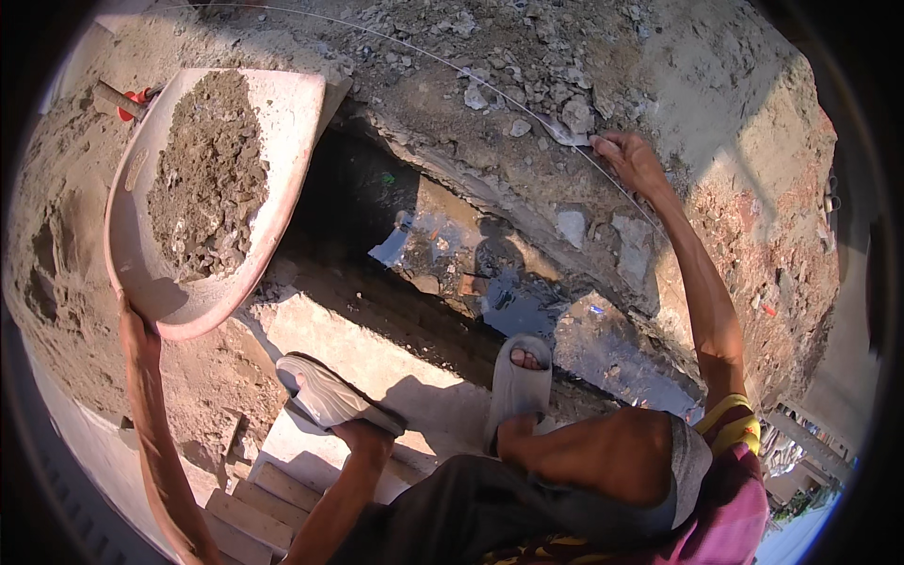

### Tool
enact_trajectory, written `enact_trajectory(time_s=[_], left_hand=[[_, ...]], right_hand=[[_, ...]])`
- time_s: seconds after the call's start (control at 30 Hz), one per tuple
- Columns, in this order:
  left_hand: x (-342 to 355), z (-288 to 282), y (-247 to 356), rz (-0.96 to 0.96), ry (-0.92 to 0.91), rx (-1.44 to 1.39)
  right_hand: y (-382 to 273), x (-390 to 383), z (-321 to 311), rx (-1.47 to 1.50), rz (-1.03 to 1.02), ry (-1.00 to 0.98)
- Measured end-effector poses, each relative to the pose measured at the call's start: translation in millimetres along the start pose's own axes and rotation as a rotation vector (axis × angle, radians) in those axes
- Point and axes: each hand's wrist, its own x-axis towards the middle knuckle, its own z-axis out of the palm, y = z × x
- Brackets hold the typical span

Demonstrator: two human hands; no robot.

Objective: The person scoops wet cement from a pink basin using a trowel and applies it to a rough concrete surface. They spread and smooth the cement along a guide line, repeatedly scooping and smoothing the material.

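- The left hand (135, 318) is at the lower left rim of a wide, pale pinkish-white, rounded pan (282, 122); its fingers are mostly hidden there, so I cannot tell whether they grasp the rim.
- The pan is at the left of the view, beside the dark trench, and holds a heap of loose, crumbly grey-brown material (212, 184).
- The right hand (629, 162) is closed, thumb and fingers pinching the end of a thin, pale, flat piece (565, 133) (its material is unclear) over the rubble-strewn far bank (527, 179).
- A thin white line (414, 47) arcs across that bank and passes beside the right hand.
- Between the near ledge and the bank, the long, dark trench (344, 202) holds shallow, reflective water (518, 306).
- Two ridged grey rubber sandals (337, 397), worn on the person's feet, are on the sunlit, pale concrete ledge (325, 334).
- Behind the pan, a small bright red object (127, 111) shows.
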Motion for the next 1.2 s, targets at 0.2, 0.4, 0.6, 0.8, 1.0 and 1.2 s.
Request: enact_trajectory(time_s=[0.2,0.4,0.6,0.8,1.0,1.2], left_hand=[[-10.3,17.6,-0.9,-0.020,0.039,0.018],[-13.7,25.9,-10.2,-0.052,0.056,-0.029],[-30.8,32.2,2.4,-0.035,0.102,-0.004],[-22.5,38.7,-3.7,-0.031,0.102,-0.026],[-23.5,21.8,-3.6,-0.010,0.063,0.019],[-32.6,32.0,1.0,0.018,0.051,0.003]], right_hand=[[-20.9,52.9,21.4,0.109,-0.065,0.189],[-24.1,23.3,-10.7,0.223,0.031,0.079],[-71.1,15.0,-49.7,0.191,-0.009,0.026],[-171.8,17.1,-93.9,-0.009,-0.195,0.107],[-355.5,23.0,-31.8,-0.401,-0.888,0.389],[-226.2,90.7,-46.6,-0.209,-0.651,0.351]])
